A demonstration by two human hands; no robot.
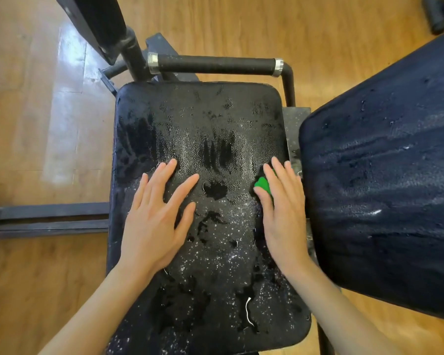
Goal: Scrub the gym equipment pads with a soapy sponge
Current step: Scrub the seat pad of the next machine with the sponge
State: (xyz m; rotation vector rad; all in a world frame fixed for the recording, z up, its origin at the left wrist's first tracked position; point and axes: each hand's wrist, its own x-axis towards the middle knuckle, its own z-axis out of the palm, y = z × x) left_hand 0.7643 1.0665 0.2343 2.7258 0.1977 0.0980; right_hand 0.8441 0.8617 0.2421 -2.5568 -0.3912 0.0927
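- At the far left, the wooden floor [36,124] showed a pale glare patch, and a dark metal frame rail [46,216] ran across it toward the seat.
- At upper left, a black upright pad [95,21] leaned on its post, with a black foam-covered handle bar [215,64] running rightward behind the seat.
- The seat pad [203,124], dark and rectangular, filled the middle; its surface was wet and speckled with white suds, with darker wiped streaks near its centre.
- The left hand [157,221] lay flat on the left half of the seat pad, fingers straight and spread wide, holding nothing.
- The right hand [282,213] pressed down near the pad's right edge, fingers straight and close together, lying over a green sponge [263,184] that showed only beside the thumb and forefinger.
- The sponge sat on the seat pad, under the right palm and fingers.
- To the right, the back pad [382,175], dark blue and large, was tilted, its surface wet with streaks and droplets.
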